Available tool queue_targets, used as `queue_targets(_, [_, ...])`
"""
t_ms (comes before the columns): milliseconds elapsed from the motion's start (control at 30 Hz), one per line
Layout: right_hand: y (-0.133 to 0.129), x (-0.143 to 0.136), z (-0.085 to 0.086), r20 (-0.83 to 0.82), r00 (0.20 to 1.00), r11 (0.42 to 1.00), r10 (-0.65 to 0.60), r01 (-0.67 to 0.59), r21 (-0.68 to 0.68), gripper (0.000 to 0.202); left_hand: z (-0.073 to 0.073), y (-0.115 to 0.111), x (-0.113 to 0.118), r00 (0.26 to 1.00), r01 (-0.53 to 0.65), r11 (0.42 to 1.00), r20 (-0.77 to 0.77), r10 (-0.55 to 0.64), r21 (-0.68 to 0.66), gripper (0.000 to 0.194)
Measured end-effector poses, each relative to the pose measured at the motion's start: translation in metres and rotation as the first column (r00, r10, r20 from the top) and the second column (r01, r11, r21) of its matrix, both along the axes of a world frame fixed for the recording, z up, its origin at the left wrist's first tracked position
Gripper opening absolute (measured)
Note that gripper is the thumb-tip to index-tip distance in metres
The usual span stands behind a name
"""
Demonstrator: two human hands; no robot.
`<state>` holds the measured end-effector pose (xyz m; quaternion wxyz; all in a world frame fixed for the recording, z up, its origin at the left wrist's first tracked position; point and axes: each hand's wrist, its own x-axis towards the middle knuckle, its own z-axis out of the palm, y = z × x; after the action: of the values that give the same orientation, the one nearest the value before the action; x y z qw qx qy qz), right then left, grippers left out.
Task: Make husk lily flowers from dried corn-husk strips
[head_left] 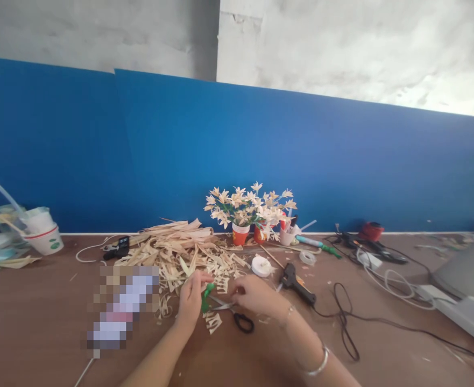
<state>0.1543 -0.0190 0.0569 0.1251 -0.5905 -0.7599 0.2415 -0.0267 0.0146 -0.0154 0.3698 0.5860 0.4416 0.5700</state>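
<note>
Pinching left hand (190, 296): grip is holding green piece (205, 299), lower centre; gentleness is probably helping.
Right hand (255, 294): curling, cannot tell contents.

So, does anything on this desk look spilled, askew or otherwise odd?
Oddest is the pixelated patch at left, which hides whatever lies there. Otherwise it's clutter: the heap of pale strips spreads loosely, with loose scraps beside the scissors, and the black cord lies looped.

Rough grey wall (99, 32), blue partition (220, 140), brown table (39, 322)
</note>
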Motion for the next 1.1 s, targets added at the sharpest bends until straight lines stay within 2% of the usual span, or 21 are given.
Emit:
queue_targets(200, [-0.002,-0.014,-0.023,0.204,0.974,0.995,-0.1,0.098,0.02,0.016,-0.007,0.006,-0.006,0.996,-0.088,0.995,0.013,0.088,-0.046,0.06])
queue_targets(300, [0.004,-0.005,-0.026,0.288,0.931,0.974,-0.225,0.209,0.086,0.014,-0.009,0.007,-0.006,0.996,-0.085,0.995,0.025,0.087,-0.051,0.06])
queue_targets(400, [0.012,0.019,-0.021,0.325,0.85,0.91,-0.414,0.375,0.177,0.021,-0.009,0.008,-0.005,0.995,-0.087,0.995,0.054,0.089,-0.054,0.059])
queue_targets(533, [0.021,0.059,-0.016,0.351,0.684,0.768,-0.64,0.555,0.32,0.027,-0.008,0.007,-0.004,0.996,-0.074,0.995,0.047,0.077,-0.063,0.059])
queue_targets(600, [0.023,0.071,-0.02,0.36,0.651,0.744,-0.668,0.581,0.33,0.026,-0.007,0.006,-0.004,0.997,-0.07,0.996,0.029,0.071,-0.056,0.059])
queue_targets(767, [0.026,0.082,-0.027,0.321,0.662,0.736,-0.677,0.6,0.314,0.018,-0.005,0.005,-0.004,0.997,-0.074,0.997,0.007,0.074,-0.027,0.055])
queue_targets(967, [0.04,0.095,-0.014,0.144,0.682,0.68,-0.717,0.638,0.361,0.021,-0.006,0.005,-0.003,0.998,-0.065,0.998,0.005,0.065,-0.022,0.056])
queue_targets(1100, [0.055,0.101,-0.019,0.007,0.688,0.654,-0.726,0.687,0.317,0.027,-0.005,0.004,-0.004,0.998,-0.064,0.998,0.0,0.064,-0.023,0.056])
